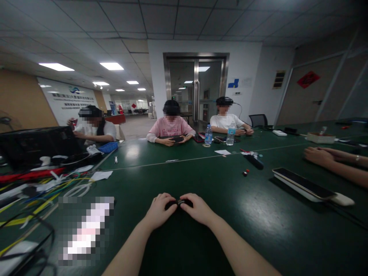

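Between my two hands, low over the green table [178, 178], is a small black object [180, 202] with a lighter patch at its middle; its kind is hard to make out. My left hand [159, 210] grips its left end, fingers curled over the top and thumb along the near side. On the other end, my right hand [200, 210] holds in the same way, thumb pointing inward. The fingers cover most of the object. A blurred-out bright strip, perhaps a phone screen [90, 228], lies left of my left forearm.
Cables [43, 207] and a black monitor [40, 145] crowd the left side. To the right lie a phone on a white block [304, 184], a black tool-like item [254, 160] and another person's hands [322, 156]. Several people sit around the table; bottles [230, 135] stand at the far side.
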`<move>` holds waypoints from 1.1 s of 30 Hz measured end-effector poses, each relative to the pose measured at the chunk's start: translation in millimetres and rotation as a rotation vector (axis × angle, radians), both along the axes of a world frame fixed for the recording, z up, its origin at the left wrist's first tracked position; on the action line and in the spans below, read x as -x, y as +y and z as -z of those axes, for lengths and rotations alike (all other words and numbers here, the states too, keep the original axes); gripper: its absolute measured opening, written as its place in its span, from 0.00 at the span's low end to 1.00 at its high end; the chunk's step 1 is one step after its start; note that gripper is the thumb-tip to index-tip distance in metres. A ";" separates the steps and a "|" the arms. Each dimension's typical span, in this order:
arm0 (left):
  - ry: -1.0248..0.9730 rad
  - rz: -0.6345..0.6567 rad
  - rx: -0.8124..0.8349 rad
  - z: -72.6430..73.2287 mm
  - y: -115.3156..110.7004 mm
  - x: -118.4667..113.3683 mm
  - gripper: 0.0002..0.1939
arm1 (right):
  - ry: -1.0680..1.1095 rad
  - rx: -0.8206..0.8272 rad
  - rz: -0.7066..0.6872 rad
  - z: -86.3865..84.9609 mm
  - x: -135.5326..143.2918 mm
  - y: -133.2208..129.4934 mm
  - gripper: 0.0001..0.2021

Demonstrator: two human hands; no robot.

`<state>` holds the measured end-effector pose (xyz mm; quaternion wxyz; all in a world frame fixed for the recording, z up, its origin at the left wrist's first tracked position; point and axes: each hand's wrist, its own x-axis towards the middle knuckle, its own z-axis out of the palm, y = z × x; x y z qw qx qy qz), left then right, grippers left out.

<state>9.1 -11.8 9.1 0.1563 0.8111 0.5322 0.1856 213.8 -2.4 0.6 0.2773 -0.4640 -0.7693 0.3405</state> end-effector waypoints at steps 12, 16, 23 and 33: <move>-0.006 0.005 0.015 2.4 -1.3 0.3 0.19 | -0.008 -0.063 -0.001 10.0 1.9 5.2 0.16; -0.006 0.005 0.028 2.4 -0.7 0.8 0.19 | -0.030 -0.034 0.024 8.7 2.6 5.1 0.16; -0.005 -0.003 0.035 0.6 -0.4 0.0 0.19 | -0.018 -0.024 0.004 0.3 1.3 0.3 0.13; -0.016 0.002 0.038 -1.3 -1.0 0.4 0.19 | -0.015 0.015 0.007 1.2 1.9 0.2 0.13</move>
